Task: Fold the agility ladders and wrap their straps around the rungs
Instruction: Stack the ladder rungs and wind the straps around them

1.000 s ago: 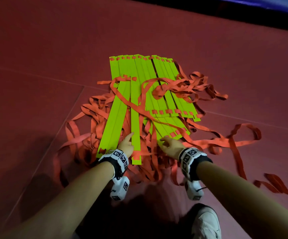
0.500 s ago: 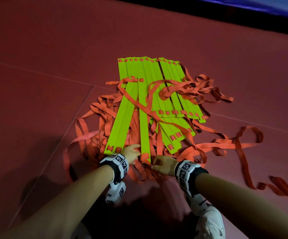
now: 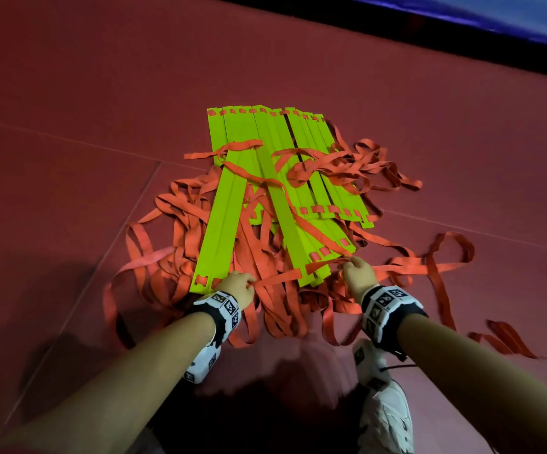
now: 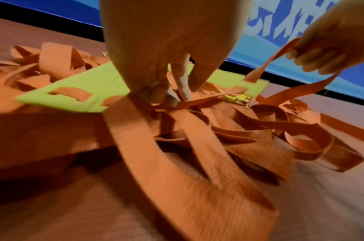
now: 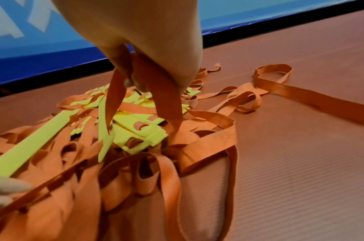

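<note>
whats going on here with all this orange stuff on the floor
A person is sorting out agility ladders on a red floor mat. The green rungs lie roughly stacked, with orange straps tangled loose around them. The left hand pinches a strap by the rungs' near ends, and the right hand grips a strap lifted off the pile. Nothing is wrapped yet.

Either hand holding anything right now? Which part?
Both pinch orange webbing strap: left hand a stretch near the green rungs' ends, right hand a raised loop.
</note>
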Available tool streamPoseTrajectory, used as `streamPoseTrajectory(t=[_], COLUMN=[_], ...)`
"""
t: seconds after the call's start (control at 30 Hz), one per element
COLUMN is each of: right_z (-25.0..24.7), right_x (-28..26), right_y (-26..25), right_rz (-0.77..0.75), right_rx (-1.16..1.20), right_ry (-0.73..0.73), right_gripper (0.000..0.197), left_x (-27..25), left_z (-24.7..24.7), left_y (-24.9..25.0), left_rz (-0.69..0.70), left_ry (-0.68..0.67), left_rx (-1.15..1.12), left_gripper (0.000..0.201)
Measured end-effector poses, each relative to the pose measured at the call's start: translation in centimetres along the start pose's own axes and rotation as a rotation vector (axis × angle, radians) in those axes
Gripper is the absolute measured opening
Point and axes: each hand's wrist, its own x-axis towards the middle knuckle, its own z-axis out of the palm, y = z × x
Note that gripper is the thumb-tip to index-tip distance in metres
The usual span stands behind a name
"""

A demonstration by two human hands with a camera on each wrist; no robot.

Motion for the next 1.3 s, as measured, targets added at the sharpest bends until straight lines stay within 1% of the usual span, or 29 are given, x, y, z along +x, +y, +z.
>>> streamPoseTrajectory(t=[0.03, 0.07, 0.13, 0.23, 0.33, 0.43, 0.53, 0.63, 0.7, 0.8, 0.87, 1.0, 1.1, 1.13, 1.23, 1.27, 1.3], right_z=[-0.2, -0.5, -1.0, -1.3, -1.8, -2.5, -3.1, -3.6, -4.0, -4.6, -5.2, -6.7, -8.2, -8.5, -8.8, -8.7, -8.6], right_x=[0.0, -0.1, -0.5, -0.5, -0.2, 0.2, 0.3, 0.4, 0.5, 0.6, 0.9, 1.6, 1.2, 1.0, 0.5, 0.2, 0.0], right_y=[0.3, 0.6, 1.0, 1.6, 1.7, 1.7, 1.7, 1.8, 1.8, 1.6, 1.4, 0.8, 0.5, 0.5, 0.5, 0.3, 0.1], right_rz=[0.019, 0.035, 0.067, 0.092, 0.08, 0.052, 0.019, 0.015, 0.017, 0.016, 0.001, 0.032, 0.046, 0.042, 0.025, 0.018, 0.013], right_rx=[-0.047, -0.076, -0.068, -0.085, -0.031, 0.024, 0.044, 0.075, 0.083, 0.067, 0.042, 0.039, 0.012, -0.003, -0.063, -0.081, -0.092], right_ry=[-0.018, -0.033, -0.067, -0.1, -0.151, -0.197, -0.242, -0.261, -0.255, -0.232, -0.215, -0.134, -0.097, -0.093, -0.09, -0.085, -0.082], right_gripper=[0.021, 0.027, 0.033, 0.03, 0.022, 0.029, 0.03, 0.027, 0.026, 0.027, 0.024, 0.027, 0.028, 0.029, 0.028, 0.027, 0.026], left_x=[0.1, 0.1, 0.3, 0.3, 0.7, 1.5, 2.4, 3.1, 3.4, 3.6, 3.5, 3.1, 2.6, 2.2, 1.0, 0.7, 0.4], left_z=[0.0, -0.1, -0.1, 0.0, 0.5, 1.4, 2.4, 3.2, 3.4, 3.4, 3.1, 2.0, 1.1, 0.7, -0.3, -0.5, -0.6], left_y=[0.4, 0.9, 2.0, 4.1, 6.2, 7.7, 8.8, 9.5, 9.6, 9.5, 8.9, 6.5, 5.0, 4.7, 4.3, 4.1, 3.8], left_rz=[0.0, 0.002, 0.043, 0.197, 0.374, 0.482, 0.491, 0.476, 0.482, 0.494, 0.476, 0.446, 0.457, 0.465, 0.504, 0.521, 0.537], left_ry=[0.01, 0.023, 0.069, 0.133, 0.107, 0.042, 0.005, 0.019, 0.028, 0.039, 0.039, -0.004, 0.007, 0.018, 0.076, 0.104, 0.136], left_rx=[-0.014, -0.033, -0.073, -0.075, 0.004, 0.115, 0.161, 0.173, 0.182, 0.212, 0.228, 0.307, 0.358, 0.353, 0.309, 0.292, 0.275], left_gripper=[0.032, 0.033, 0.037, 0.051, 0.056, 0.062, 0.061, 0.05, 0.047, 0.045, 0.044, 0.046, 0.047, 0.05, 0.078, 0.081, 0.08])
